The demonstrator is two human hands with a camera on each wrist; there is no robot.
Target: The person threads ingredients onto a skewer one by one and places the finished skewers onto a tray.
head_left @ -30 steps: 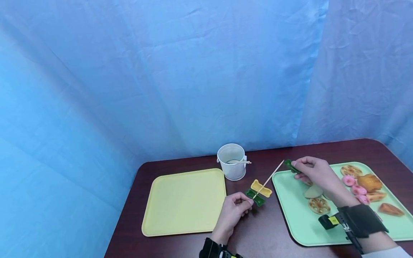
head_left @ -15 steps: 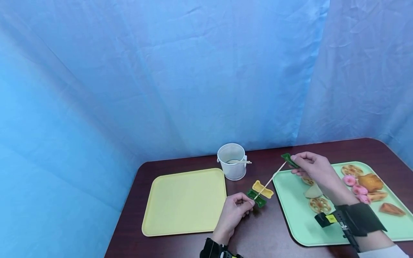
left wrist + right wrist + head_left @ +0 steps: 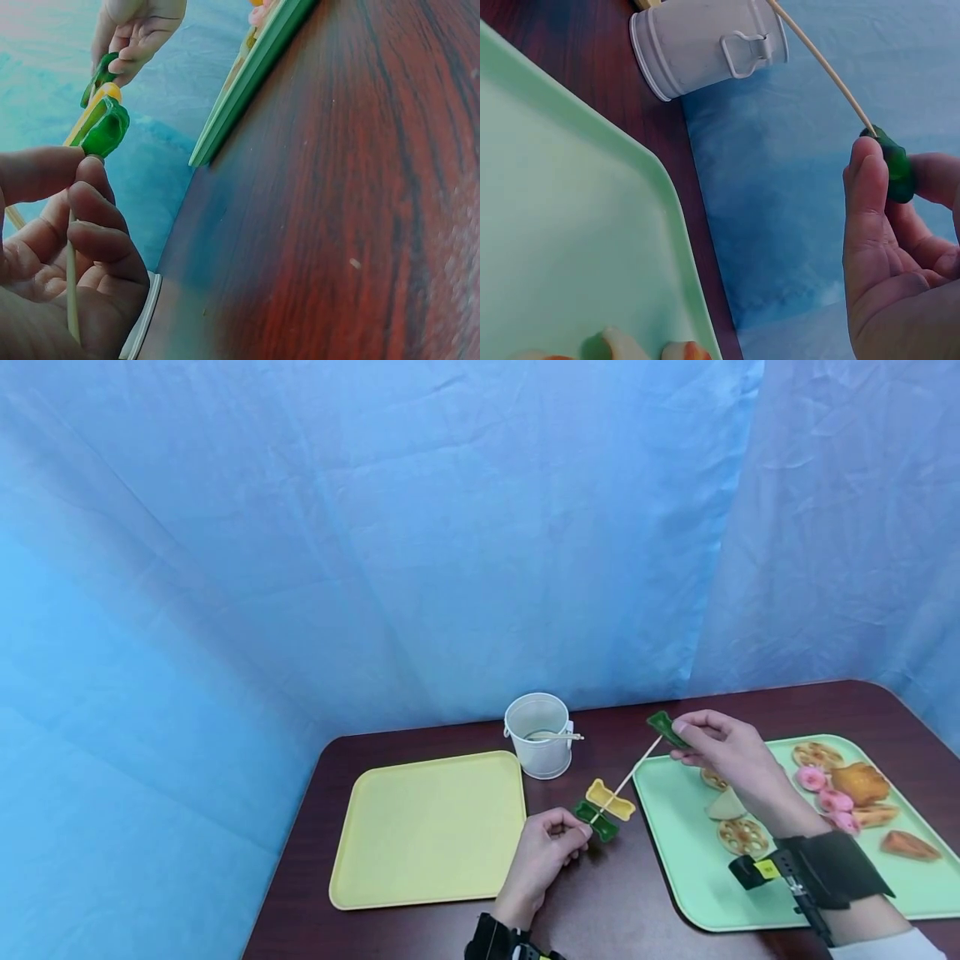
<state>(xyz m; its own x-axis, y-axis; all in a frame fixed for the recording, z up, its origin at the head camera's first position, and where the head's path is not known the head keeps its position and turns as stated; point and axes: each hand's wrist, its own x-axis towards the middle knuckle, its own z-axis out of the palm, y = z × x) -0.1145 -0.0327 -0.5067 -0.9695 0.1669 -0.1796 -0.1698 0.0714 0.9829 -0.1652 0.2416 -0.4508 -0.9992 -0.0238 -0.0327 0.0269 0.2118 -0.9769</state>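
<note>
A thin bamboo skewer (image 3: pixel 638 765) slants up to the right between the two hands. Close to its lower end my left hand (image 3: pixel 546 852) pinches it with thumb and fingers; in the left wrist view the skewer's tail (image 3: pixel 72 289) runs down past the palm. Just above those fingertips sits a green toy pepper piece (image 3: pixel 604 829), followed by a yellow one (image 3: pixel 622 808). My right hand (image 3: pixel 727 756) pinches a second green pepper piece (image 3: pixel 661 723), and in the right wrist view the skewer's upper tip meets this piece (image 3: pixel 898 178).
A yellow tray (image 3: pixel 427 831) lies at left on the dark wooden table (image 3: pixel 600 910). Behind stands a white bucket (image 3: pixel 538 760) with skewers in it. The green tray (image 3: pixel 720 893) at right carries toy lotus root slices (image 3: pixel 742 837), pink rounds (image 3: pixel 811 778) and other food pieces.
My right hand has moved up and left with the green pepper piece, which has gone from beside the skewer's tip onto it. The left hand has barely shifted.
</note>
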